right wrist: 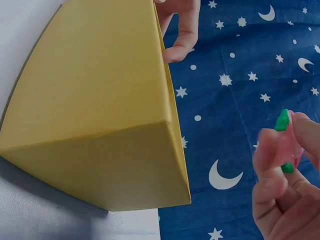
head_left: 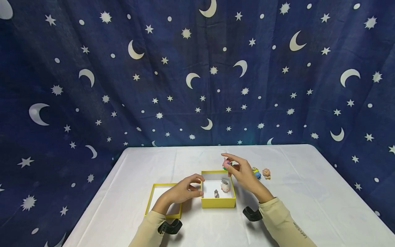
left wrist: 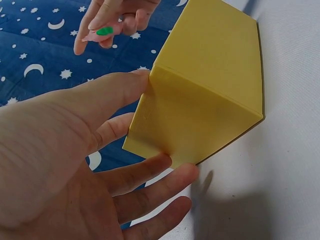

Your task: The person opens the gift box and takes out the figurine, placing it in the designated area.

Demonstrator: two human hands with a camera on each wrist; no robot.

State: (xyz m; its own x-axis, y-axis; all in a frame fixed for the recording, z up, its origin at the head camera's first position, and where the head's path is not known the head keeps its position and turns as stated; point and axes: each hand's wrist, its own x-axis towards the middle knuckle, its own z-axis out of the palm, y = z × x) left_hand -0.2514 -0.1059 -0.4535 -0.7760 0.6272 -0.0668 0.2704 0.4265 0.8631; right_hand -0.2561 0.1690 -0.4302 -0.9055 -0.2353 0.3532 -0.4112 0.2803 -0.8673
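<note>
My right hand point(head_left: 243, 173) pinches a small pink toy figure point(head_left: 226, 162) with green parts, holding it above the far right corner of a yellow box point(head_left: 218, 203). Thumb and fingers partly cover the figure in the right wrist view. At the box's left wall is my left hand point(head_left: 183, 189), its fingers loosely spread. The left wrist view shows that thumb at the rim and fingertips against the yellow side point(left wrist: 195, 110). Inside the open-topped box are a round white toy figure point(head_left: 225, 187) with a grey top and a smaller grey figure point(head_left: 216, 194).
Left of the box lies a yellow-edged lid point(head_left: 149, 202), white inside, partly under my left forearm. A yellow and blue toy figure point(head_left: 256, 173) and a tan lion-like figure point(head_left: 266, 173) are on the white table point(head_left: 321, 206) to the right. A starry curtain point(head_left: 172, 68) hangs behind.
</note>
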